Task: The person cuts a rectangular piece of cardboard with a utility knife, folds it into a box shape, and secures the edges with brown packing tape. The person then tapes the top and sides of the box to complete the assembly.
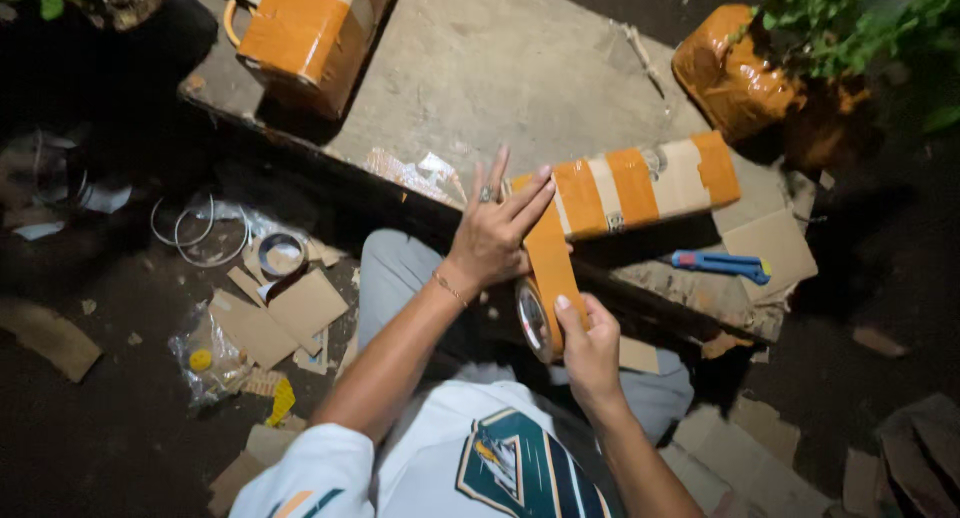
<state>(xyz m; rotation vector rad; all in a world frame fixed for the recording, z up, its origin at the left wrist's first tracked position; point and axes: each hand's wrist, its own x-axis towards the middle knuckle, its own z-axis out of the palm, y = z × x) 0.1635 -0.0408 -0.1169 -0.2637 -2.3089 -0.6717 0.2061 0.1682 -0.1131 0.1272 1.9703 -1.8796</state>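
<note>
The long box point(640, 186), banded in orange tape, lies at the near edge of the concrete counter point(480, 68). The left hand point(495, 233) presses flat on its end, fingers spread, no grip closed. The right hand point(590, 348) has its grip around the tape roll point(535, 320), a strip running up to the box. A blue cutter point(722, 265) lies on cardboard beside it. A taped package point(305, 33) sits far left; a wrapped bundle point(730, 73) far right. Cardboard scraps point(280, 313) litter the floor.
</note>
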